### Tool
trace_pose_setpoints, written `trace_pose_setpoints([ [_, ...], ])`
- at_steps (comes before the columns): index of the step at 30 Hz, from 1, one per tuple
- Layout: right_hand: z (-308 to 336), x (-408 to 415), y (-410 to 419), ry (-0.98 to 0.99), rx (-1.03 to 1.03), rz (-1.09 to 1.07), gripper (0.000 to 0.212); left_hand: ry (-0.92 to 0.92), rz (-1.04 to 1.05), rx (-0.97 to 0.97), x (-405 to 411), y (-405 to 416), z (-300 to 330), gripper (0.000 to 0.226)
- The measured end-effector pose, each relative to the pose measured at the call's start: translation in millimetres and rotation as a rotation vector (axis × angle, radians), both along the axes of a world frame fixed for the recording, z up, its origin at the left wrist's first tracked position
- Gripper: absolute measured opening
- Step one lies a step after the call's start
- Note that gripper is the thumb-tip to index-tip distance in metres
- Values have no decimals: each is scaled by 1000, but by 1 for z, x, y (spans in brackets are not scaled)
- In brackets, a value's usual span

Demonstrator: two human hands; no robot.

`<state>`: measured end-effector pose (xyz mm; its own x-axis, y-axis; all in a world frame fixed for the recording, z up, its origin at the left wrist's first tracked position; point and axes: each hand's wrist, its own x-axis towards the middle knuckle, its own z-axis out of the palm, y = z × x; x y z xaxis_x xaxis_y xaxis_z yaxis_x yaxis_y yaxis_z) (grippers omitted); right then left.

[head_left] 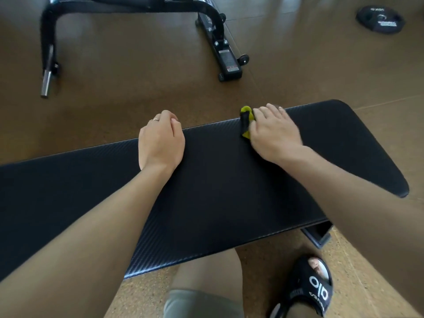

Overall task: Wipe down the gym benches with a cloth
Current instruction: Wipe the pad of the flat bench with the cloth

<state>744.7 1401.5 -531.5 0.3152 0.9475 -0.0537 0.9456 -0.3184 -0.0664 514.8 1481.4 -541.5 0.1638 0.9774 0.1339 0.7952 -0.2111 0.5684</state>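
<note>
A long black padded bench (218, 180) runs across the view from lower left to upper right. My right hand (274, 131) lies on its far edge and holds a bunched yellow and black cloth (246, 121) against the pad; the cloth sticks out to the left of the hand. My left hand (160, 141) rests on the pad further left, with its fingers curled over the far edge. A ring shows on one of its fingers.
A second black bench frame (213, 31) with small wheels stands on the brown floor beyond. A metal peg (47, 82) juts from its left leg. A black weight plate (379, 18) lies at the far right. My sandalled foot (307, 285) is under the near edge.
</note>
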Motion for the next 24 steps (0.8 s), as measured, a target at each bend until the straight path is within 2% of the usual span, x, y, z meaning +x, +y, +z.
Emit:
trace_pose_setpoints([
  [3, -1, -77, 30, 45, 23, 145, 47, -118, 33, -37, -2, 2, 2, 33],
  [6, -3, -143, 14, 115, 34, 380, 55, -281, 89, 2, -15, 4, 12, 32],
  [9, -3, -128, -21, 134, 3, 536, 59, -369, 126, 12, -36, 7, 26, 32],
  [11, -5, -96, -29, 88, 23, 484, 64, -416, 169, -33, -50, 8, 33, 32],
  [13, -6, -72, -16, 49, 12, 314, 63, -451, 211, -56, -63, 3, 38, 33],
  [16, -1, -110, 23, 100, -30, 188, 58, -480, 240, -54, -75, -7, 39, 33],
  [20, -1, -218, 26, 163, -21, 503, 61, -508, 247, -32, -80, -13, 40, 32],
  [24, 1, -222, -25, 148, -25, 812, 55, -426, 214, -27, -75, -14, 45, 32],
])
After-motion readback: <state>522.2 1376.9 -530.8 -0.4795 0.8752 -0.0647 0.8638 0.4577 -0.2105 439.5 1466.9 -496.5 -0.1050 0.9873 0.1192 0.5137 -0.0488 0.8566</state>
